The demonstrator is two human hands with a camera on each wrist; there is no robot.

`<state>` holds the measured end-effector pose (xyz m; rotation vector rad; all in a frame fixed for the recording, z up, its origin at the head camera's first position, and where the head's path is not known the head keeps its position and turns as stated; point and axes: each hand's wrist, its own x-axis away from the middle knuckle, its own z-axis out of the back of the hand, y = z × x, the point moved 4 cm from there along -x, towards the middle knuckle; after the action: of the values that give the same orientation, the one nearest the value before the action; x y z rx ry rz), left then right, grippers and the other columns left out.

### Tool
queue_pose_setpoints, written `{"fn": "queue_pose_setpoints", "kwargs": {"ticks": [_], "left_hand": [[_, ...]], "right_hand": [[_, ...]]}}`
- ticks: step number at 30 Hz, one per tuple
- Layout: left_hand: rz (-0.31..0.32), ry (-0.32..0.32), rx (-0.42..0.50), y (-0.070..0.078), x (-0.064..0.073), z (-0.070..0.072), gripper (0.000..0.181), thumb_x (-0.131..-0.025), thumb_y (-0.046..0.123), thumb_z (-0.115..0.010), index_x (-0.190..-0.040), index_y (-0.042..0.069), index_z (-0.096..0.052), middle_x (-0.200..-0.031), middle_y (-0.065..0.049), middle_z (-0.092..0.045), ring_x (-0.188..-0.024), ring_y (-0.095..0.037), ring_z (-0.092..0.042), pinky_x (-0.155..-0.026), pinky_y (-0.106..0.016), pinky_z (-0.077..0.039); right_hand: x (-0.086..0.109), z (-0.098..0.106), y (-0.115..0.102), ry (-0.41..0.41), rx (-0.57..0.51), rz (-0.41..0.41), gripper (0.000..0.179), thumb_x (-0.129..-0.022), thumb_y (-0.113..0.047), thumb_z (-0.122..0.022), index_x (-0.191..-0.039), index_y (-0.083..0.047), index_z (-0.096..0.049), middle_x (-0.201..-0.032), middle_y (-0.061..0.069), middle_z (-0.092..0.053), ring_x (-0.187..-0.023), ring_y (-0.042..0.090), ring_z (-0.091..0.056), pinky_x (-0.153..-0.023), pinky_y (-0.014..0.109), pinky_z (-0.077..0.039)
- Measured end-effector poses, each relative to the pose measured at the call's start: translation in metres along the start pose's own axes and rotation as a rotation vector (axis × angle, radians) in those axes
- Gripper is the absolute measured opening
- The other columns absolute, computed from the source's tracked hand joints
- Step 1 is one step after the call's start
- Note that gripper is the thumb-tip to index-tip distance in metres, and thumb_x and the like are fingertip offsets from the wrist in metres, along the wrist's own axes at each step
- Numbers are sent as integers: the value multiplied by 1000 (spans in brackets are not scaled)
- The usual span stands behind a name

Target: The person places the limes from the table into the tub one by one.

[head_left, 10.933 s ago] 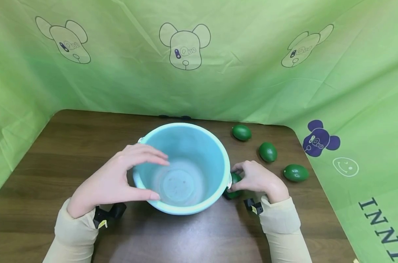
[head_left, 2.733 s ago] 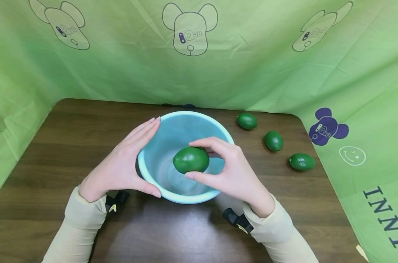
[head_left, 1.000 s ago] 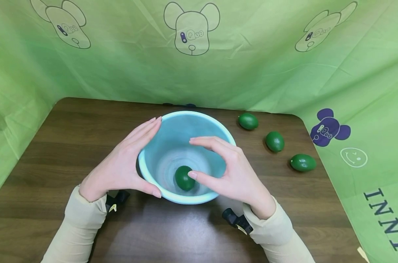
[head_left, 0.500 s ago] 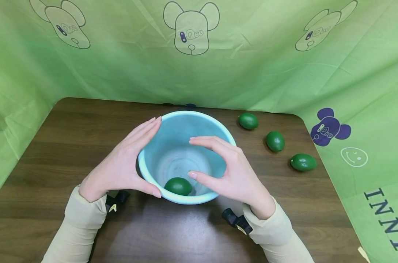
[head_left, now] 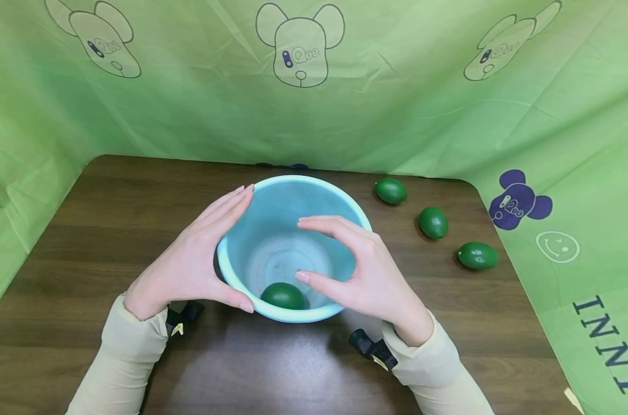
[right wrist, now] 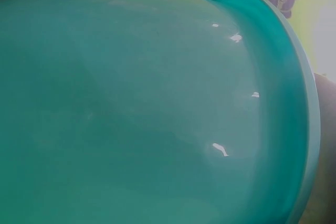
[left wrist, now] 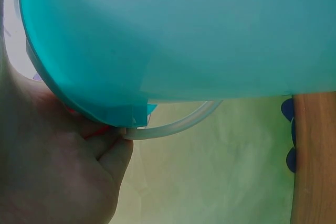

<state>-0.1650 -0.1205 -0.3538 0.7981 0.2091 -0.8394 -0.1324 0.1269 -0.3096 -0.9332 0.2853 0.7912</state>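
Note:
A light-blue bucket stands on the wooden table, its mouth facing up. One dark green lime lies inside, at the near side of the bottom. My left hand rests against the bucket's left side, its fingers straight along the rim and the thumb spread to the near edge. Over the bucket's right side hovers my right hand, thumb and fingers apart with nothing between them. In the left wrist view, a whitish bucket handle curves out below the rim, beside the left hand's fingers.
Three more limes stand to the bucket's right: the far lime, the middle lime and the right-hand lime. A green printed cloth hangs behind and beside the wooden table.
My right hand took a lime from beside the bucket, held it over the opening and let go. The lime dropped in and rolled toward the near side. My left hand settled on the rim.

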Motion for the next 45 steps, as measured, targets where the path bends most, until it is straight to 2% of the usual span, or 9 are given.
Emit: {"fn": "queue_pose_setpoints", "kwargs": {"ticks": [8, 19, 23, 30, 32, 37, 45], "left_hand": [[-1, 4, -1, 0, 1, 2, 149, -48, 69, -94, -163, 10, -21, -168, -3, -20, -152, -23, -17, -118, -49, -24], [22, -11, -15, 0, 1, 1, 150, -47, 67, -95, -164, 12, -19, -169, 0, -17, -153, -21, -15, -118, -50, -25], [25, -18, -9, 0, 0, 1, 149, -49, 71, -93, -164, 12, -19, -168, 0, -18, -153, -22, -15, -117, -52, -26], [6, -14, -7, 1, -1, 1, 146, -52, 76, -88, -163, 10, -21, -168, -3, -19, -152, -24, -16, -117, -52, -26], [9, -13, -7, 1, 0, 1, 147, -51, 75, -89, -163, 10, -21, -168, -3, -19, -152, -24, -16, -117, -53, -26], [26, -17, -5, 1, 1, 1, 146, -51, 74, -90, -163, 11, -21, -168, -1, -19, -152, -23, -16, -116, -53, -27], [21, -13, -4, 1, 1, 0, 146, -52, 77, -88, -163, 10, -21, -168, -2, -19, -153, -23, -16, -116, -52, -27]], "right_hand": [[-1, 3, -1, 29, -74, 8, 56, -79, -12, -86, -132, -10, -67, -131, -2, -65, -122, 21, -60, -103, 38, -45], [2, 13, 1, 126, -215, 53, 55, -84, -11, -82, -134, 4, -61, -132, 16, -64, -123, 34, -59, -106, 48, -44], [2, 20, -2, 149, -217, 68, 55, -86, -11, -80, -134, 8, -59, -133, 20, -62, -124, 34, -58, -107, 48, -43], [-3, 37, -19, 209, -203, 49, 56, -78, 9, -74, -131, 15, -57, -130, 30, -60, -122, 33, -58, -107, 48, -42], [-3, 41, -20, 224, -188, 37, 57, -77, 11, -74, -131, 16, -56, -131, 31, -59, -123, 34, -57, -107, 48, -41], [1, 50, -19, 259, -172, 21, 56, -80, 10, -73, -132, 17, -55, -134, 31, -58, -128, 36, -53, -109, 46, -40], [11, 68, -3, 366, -244, 41, 56, -85, 2, -77, -134, 17, -54, -138, 30, -55, -133, 37, -48, -113, 45, -34]]}}
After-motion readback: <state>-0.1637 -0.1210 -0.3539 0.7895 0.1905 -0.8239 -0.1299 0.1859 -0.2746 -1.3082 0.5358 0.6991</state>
